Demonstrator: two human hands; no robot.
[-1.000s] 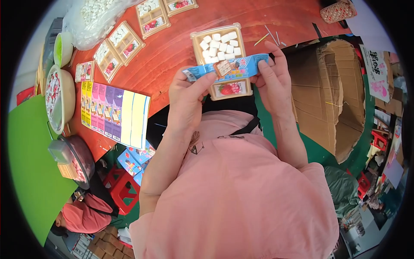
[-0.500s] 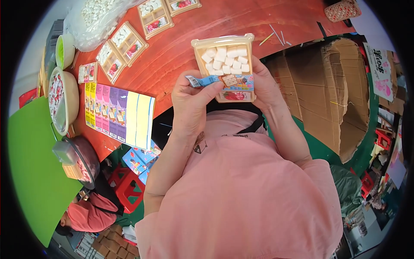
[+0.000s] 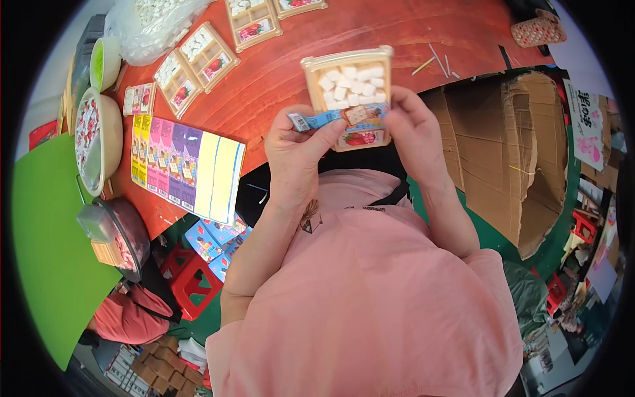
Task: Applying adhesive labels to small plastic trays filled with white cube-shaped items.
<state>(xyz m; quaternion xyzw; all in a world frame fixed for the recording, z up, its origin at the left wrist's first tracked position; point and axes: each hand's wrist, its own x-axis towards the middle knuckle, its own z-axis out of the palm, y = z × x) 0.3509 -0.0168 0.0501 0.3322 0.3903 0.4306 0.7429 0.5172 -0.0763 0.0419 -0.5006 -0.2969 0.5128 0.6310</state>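
Observation:
Both my hands hold up a tan tray (image 3: 347, 59) filled with small white cubes (image 3: 351, 83) in its upper compartment. A blue printed label strip (image 3: 364, 118) lies across the tray's middle, its left end sticking out past the edge. My left hand (image 3: 299, 142) pinches the strip against the tray's left side with the thumb on top. On the other side, my right hand (image 3: 415, 132) grips the tray's edge, thumb near the strip's right end. Below the strip shows a small compartment with a red-fruit picture packet (image 3: 360, 138).
Similar trays (image 3: 198, 56) lie at the far left near a bag of white cubes (image 3: 155, 26). Closer stand a sheet of coloured labels (image 3: 188, 165) and a tub of packets (image 3: 109, 142). An open cardboard box (image 3: 496, 152) is at right; a red stool (image 3: 192, 281) stands lower left.
My right thumb has come over to the front, onto the right end of the label strip. The view has shifted slightly; the tray stays in both hands.

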